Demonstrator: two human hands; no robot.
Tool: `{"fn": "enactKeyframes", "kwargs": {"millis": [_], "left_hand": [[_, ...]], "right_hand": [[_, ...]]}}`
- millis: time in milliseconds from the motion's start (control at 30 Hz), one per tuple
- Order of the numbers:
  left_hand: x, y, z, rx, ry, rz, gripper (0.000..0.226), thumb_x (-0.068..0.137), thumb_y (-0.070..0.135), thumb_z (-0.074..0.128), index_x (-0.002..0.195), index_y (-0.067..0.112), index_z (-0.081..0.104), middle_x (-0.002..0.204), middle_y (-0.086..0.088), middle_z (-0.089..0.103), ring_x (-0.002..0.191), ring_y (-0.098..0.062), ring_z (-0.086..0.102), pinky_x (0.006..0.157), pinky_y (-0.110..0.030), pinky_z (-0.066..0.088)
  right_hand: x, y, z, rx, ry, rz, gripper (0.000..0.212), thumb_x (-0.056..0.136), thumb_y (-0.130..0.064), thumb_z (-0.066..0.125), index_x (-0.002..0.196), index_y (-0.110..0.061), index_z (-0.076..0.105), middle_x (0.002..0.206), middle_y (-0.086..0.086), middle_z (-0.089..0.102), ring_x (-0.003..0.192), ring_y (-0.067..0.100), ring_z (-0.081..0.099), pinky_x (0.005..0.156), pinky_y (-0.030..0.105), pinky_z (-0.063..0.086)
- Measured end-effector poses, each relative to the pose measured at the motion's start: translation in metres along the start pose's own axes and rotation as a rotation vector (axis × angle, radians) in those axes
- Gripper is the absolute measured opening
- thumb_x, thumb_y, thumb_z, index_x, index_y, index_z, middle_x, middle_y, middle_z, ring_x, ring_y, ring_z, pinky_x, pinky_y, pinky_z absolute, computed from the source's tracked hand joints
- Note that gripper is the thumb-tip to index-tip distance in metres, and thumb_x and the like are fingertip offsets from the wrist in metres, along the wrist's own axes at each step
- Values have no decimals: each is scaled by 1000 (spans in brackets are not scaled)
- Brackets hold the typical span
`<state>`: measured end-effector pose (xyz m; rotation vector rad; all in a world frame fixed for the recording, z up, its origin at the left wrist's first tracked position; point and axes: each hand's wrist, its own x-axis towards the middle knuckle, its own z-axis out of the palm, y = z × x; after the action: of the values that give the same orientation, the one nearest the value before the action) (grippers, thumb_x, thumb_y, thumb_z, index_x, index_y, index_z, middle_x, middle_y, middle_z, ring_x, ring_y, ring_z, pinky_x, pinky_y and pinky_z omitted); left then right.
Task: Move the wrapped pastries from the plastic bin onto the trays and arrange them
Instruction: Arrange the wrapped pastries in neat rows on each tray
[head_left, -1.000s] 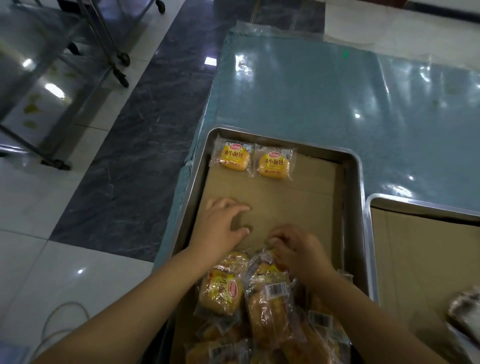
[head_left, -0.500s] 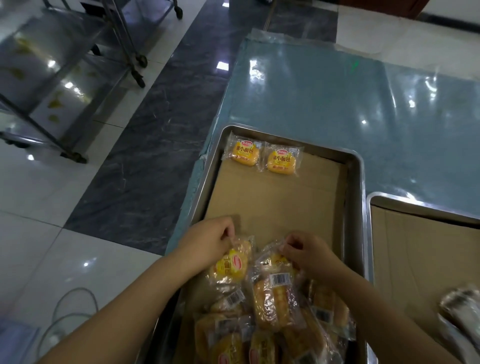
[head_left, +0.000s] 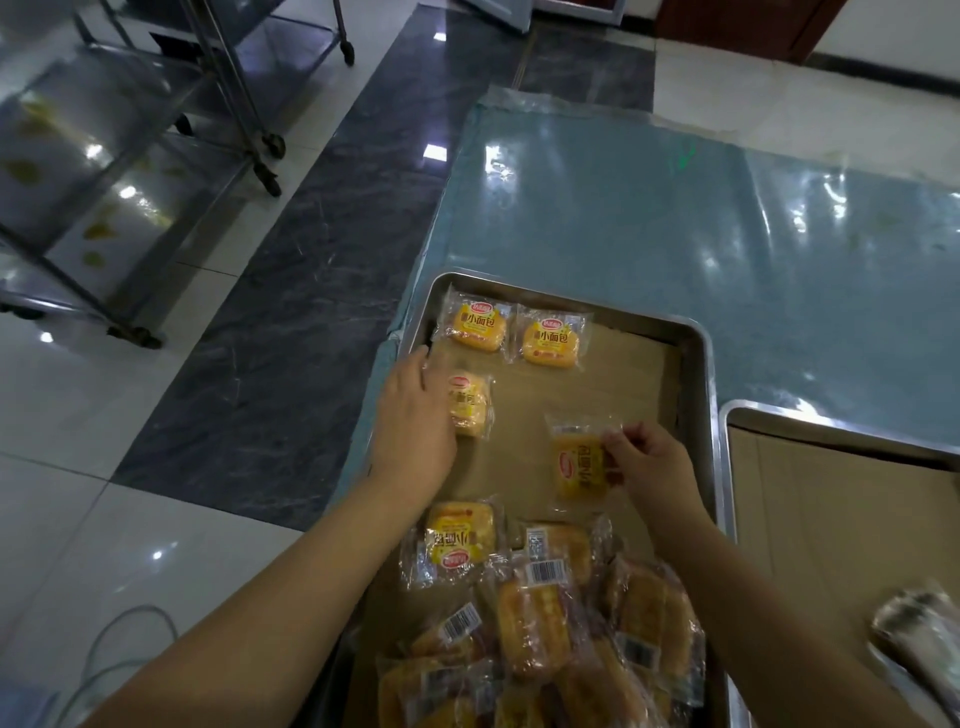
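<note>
Across the lined tray (head_left: 707, 364), left hand (head_left: 415, 421) grips left pastry (head_left: 471, 405), right hand (head_left: 649, 462) pinches right pastry (head_left: 577, 465), both lying lengthwise front-to-back.

A wrapped pastry (head_left: 471, 406) was held at its left edge by the left hand (head_left: 415, 415) on the cardboard-lined tray (head_left: 707, 364), just below a far-edge pair (head_left: 550, 340) laid side by side. A second pastry (head_left: 575, 467) was pinched by the right hand (head_left: 649, 467), label sideways. A loose pile (head_left: 545, 623) was heaped at the near end.

Two yellow wrapped pastries (head_left: 477, 326) side by side at tray (head_left: 696, 332) far edge; two more mid-tray; pile (head_left: 545, 623) at near end.
</note>
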<state>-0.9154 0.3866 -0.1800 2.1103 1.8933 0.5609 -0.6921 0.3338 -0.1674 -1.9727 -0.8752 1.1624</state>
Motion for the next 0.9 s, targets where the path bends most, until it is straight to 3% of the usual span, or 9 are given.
{"fn": "enactKeyframes", "kwargs": {"millis": [100,267,333,467,567,667,800,900], "left_hand": [[-9,-6,15,177,-133,199,60,85,4,54,141,18,35,149,-7,30,139,-27,17,115,-41,18],[-15,-17,39,210,-389,249,62,98,40,32,148,24,1,156,-5,-10,140,-20,-18,112,-39,-13],[-9,-19,44,218,-409,265,65,97,45,29,147,25,-6,154,-5,-18,138,-19,-23,112,-40,-14],[8,-22,46,210,-398,282,65,97,46,30,148,24,-4,154,-5,-17,139,-19,-21,114,-40,-12],[16,-22,49,224,-395,292,65,97,47,30,148,24,-3,154,-4,-17,139,-18,-22,115,-41,-10],[18,-25,49,229,-405,306,66,96,47,29,148,24,-4,153,-2,-19,139,-18,-22,115,-40,-10],[18,-30,49,231,-411,339,65,97,45,32,149,24,0,155,-3,-16,141,-18,-19,116,-41,-7],[17,-31,48,235,-408,348,65,97,43,33,149,24,1,155,-3,-15,141,-18,-18,116,-42,-5]], "right_hand": [[1,1,0,2,14,-1,13,92,-27,56,91,-14,61,84,3,69,76,14,67,60,21,50],[2,3,1,49,33,35,13,92,-25,56,92,-14,60,86,3,69,79,16,68,62,24,52],[3,4,3,96,48,69,12,91,-24,57,92,-13,60,87,4,69,78,15,69,61,24,54],[6,8,10,293,103,249,15,88,-16,62,99,-6,60,94,11,69,84,20,69,67,29,57],[4,9,15,552,-9,448,19,88,-8,61,105,1,58,99,15,68,89,22,69,73,28,57],[0,15,16,248,-22,411,19,89,-17,61,102,-2,59,95,14,67,82,22,67,71,31,56],[-3,22,16,-249,315,105,31,78,-31,72,90,-22,46,94,-4,50,74,10,53,54,22,39],[1,25,21,-535,341,-265,35,81,-31,68,109,-23,49,114,-4,45,93,10,50,74,21,41]]}}
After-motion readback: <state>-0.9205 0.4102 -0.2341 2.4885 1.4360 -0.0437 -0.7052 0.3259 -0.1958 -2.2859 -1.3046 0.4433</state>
